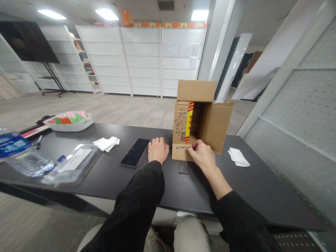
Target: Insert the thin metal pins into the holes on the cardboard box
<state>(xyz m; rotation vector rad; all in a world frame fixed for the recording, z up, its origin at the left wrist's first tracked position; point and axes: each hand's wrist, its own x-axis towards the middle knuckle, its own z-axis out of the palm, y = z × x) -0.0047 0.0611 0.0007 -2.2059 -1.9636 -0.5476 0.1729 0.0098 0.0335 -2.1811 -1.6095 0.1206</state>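
A cardboard box (pixel 220 122) stands on the dark table with its opening and spread flaps facing me. Its front lower flap (pixel 181 154) carries a row of small dark holes or dots. Several grey round heads (pixel 180 122) dot the left panel beside a red and yellow tape strip (pixel 189 122). Thin metal rods, like screws or nails (pixel 183 167), lie side by side just below the flap. My right hand (pixel 203 154) pinches at the flap's row of dots; what its fingertips hold is hidden. My left hand (pixel 158 149) rests on the table with fingers curled, between phone and box.
A phone (pixel 135 152) lies left of my left hand. Farther left are a folded tissue (pixel 106 143), a clear plastic case (pixel 73 164), a water bottle (pixel 25 154) and a white basket (pixel 69 125). Another tissue (pixel 238 156) lies to the right, near a perforated panel (pixel 296 140).
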